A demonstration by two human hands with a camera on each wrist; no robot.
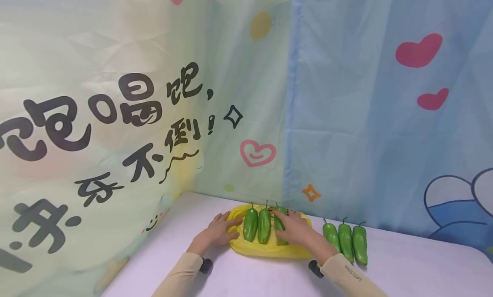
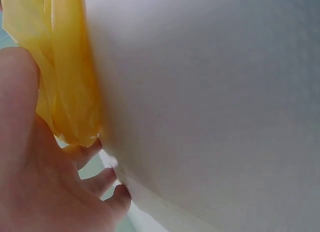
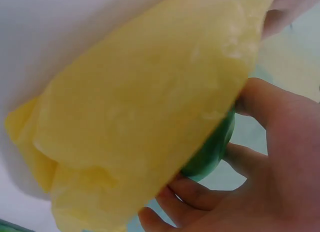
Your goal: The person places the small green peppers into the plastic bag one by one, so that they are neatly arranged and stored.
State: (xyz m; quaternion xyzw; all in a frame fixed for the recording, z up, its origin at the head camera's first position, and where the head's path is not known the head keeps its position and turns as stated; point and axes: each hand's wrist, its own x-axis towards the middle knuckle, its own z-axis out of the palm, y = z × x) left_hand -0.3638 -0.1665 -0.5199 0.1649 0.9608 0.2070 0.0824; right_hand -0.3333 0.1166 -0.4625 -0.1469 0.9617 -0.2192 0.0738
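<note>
A yellow plastic bag [image 1: 269, 250] lies spread on the table with its mouth opened upward. Inside it, two green peppers [image 1: 250, 224] lie side by side, stems toward the wall. A third green pepper [image 1: 280, 224] is to their right, partly covered by my right hand [image 1: 298, 230], whose thumb and fingers hold it. The right wrist view shows that pepper [image 3: 210, 152] between thumb and fingers, half hidden by the bag. At the bag's left side, my left hand [image 1: 218, 230] touches the rim with extended fingers, some resting on the table in the left wrist view.
Three more green peppers [image 1: 345, 241] lie in a row on the white table [image 1: 416, 267], right of the bag and near my right forearm. Printed cloth walls [image 1: 346, 117] stand behind the table and along its left side.
</note>
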